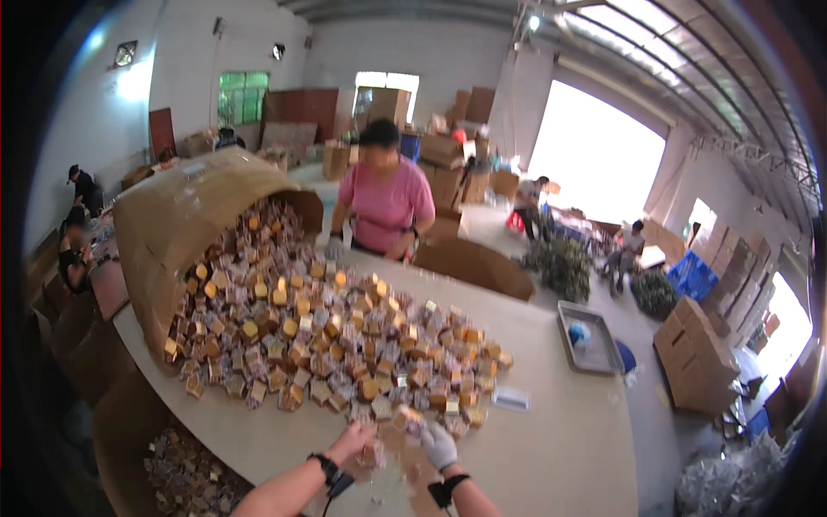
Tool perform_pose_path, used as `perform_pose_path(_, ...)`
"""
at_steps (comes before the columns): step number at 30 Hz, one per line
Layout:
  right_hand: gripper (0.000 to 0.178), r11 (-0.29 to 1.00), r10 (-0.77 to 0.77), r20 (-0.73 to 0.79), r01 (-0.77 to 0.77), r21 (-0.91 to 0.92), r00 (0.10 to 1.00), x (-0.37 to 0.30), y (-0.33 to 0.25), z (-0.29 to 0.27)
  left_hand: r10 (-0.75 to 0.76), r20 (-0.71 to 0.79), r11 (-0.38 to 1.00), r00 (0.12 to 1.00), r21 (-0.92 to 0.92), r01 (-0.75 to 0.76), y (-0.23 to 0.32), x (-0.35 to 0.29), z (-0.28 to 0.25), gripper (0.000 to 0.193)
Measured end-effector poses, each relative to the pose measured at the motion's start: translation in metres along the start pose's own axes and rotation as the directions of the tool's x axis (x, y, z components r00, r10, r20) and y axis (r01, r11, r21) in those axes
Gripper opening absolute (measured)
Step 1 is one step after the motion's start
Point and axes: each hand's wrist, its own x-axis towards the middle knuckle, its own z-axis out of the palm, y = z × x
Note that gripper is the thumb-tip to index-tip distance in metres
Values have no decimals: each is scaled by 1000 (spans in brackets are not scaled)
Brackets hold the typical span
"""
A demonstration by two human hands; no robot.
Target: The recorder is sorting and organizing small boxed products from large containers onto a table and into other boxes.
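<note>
— Two hands work at the near edge of the bench [551,448]. What are the fingers doing?

— Bare left hand [353,439]: its fingers are curled down over a small wrapped packet [372,454], pinching it from above. Gloved right hand [439,445]: its fingers are bent and close together, touching the near fringe of the pile of small gold packets [345,336]; whether they pinch anything, I cannot tell.

— How much room is around them?

— Just in front of the fingers the pile begins, so that side is crowded. To the right the bench top lies bare up to its curved edge, with only a flat white slip [511,399] near the pile's right end. To the left the bench edge curves away, and below it sits an open carton [185,474] holding more packets.

— And the arms?

— Both forearms come up from the lower edge, angled inward so the hands are near each other. Each wrist carries a dark band.

— Where does the pile come from?

— It spills out of a big cardboard box [181,215] tipped on its side at the bench's left end, reaching almost to the hands. Across the bench a person in a pink shirt [386,202] stands facing this way, and a grey tray [588,338] lies on the floor beyond the right edge.
</note>
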Motion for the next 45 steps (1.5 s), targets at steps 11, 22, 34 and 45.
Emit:
perform_pose_path(11, 15, 987, -83, 46, 76, 142, 995, -8, -74, -44, -149, 240, 940, 959, -267, 213, 92, 12, 0, 49)
perform_pose_path(22, 35, 842, 118, 171, -190, 506, 978, -10, -39, -18, -72, 190, 992, 979, -93, 91, 68, -8, -1, 38)
perform_pose_path(34, 52, 754, 445, 311, -539, 376, 839, 5, -28, 15, 87, 266, 830, 960, 514, -218, 86, -32, 2, 58)
perform_pose_path(45, 18, 241, 420, 598, -718, 652, 683, 7, 14, 28, 27, 252, 746, 967, 639, -187, 108, -48, 2, 55)
